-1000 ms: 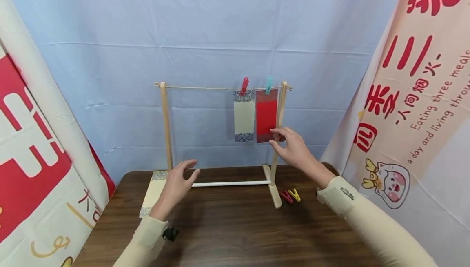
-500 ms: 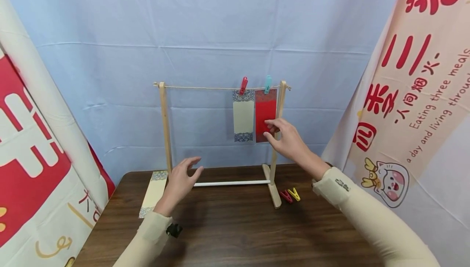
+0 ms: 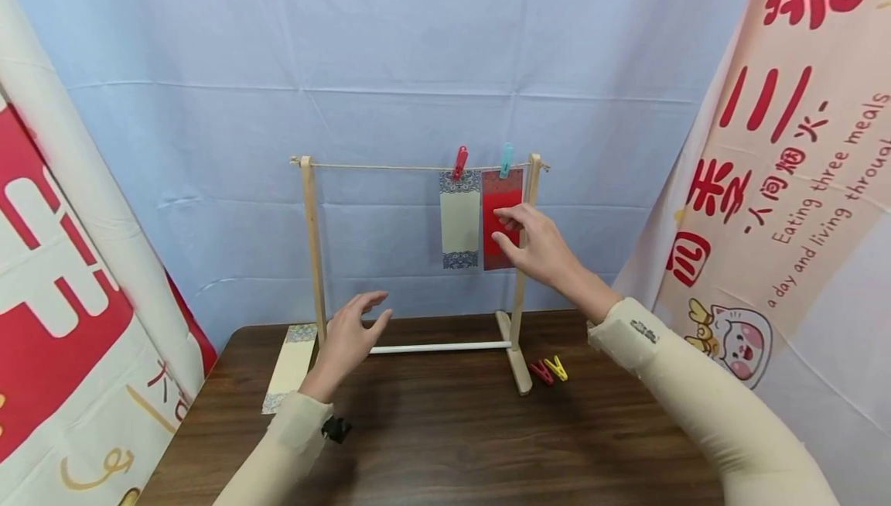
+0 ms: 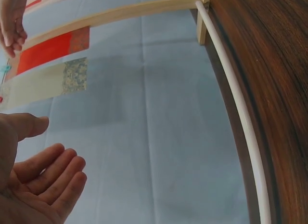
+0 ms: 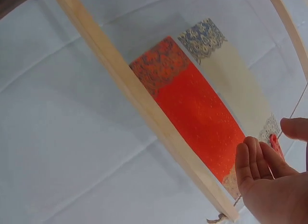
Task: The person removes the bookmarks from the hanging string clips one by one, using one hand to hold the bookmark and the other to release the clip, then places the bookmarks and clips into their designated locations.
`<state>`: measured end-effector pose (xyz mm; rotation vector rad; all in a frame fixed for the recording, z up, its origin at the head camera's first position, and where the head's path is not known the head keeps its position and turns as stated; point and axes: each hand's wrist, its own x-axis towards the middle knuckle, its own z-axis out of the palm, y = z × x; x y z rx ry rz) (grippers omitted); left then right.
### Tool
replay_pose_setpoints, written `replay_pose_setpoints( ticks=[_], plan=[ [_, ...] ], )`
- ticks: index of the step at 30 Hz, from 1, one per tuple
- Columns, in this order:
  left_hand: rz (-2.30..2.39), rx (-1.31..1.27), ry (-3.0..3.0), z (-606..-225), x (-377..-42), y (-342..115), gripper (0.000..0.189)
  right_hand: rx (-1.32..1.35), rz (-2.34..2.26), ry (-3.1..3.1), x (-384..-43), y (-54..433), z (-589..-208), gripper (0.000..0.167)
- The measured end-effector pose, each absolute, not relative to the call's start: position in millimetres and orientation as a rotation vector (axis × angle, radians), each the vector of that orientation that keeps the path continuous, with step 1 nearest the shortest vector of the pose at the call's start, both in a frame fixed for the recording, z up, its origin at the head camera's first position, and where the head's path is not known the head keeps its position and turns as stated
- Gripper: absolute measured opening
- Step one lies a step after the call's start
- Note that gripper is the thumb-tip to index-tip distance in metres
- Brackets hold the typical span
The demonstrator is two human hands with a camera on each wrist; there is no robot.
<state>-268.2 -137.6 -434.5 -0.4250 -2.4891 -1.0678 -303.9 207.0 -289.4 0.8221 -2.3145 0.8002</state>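
A red paper card [image 3: 503,200] with patterned ends hangs from a string [image 3: 390,167], clipped by a light blue clothespin [image 3: 506,159]. Beside it, a red clothespin [image 3: 460,162] holds a cream card [image 3: 460,220] with blue patterned ends. My right hand [image 3: 539,247] is raised in front of the red card, thumb and fingers apart with nothing between them. Lower left, my left hand [image 3: 348,340] hovers over the table by the frame's left post, its fingers loosely bent around air. Both palms show bare in the wrist views.
The string spans a wooden frame [image 3: 313,243] with a white crossbar [image 3: 440,347] low down. Another cream card [image 3: 291,367] lies on the dark wooden table [image 3: 445,436] at left. A red clothespin [image 3: 541,371] and a yellow clothespin [image 3: 557,367] lie by the right foot.
My right hand has moved up and left across the red card. The left hand has shifted slightly right and up. The hanging cards and clothespins stay in place.
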Motion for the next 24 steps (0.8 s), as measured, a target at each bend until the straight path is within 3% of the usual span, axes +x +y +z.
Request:
replay_pose_setpoints(
  ticks=[24],
  plan=[
    [-1.156, -0.497, -2.443, -427, -282, -123, 0.041, 0.840, 0.809, -2.216, -315, 189, -250, 0.049]
  ],
)
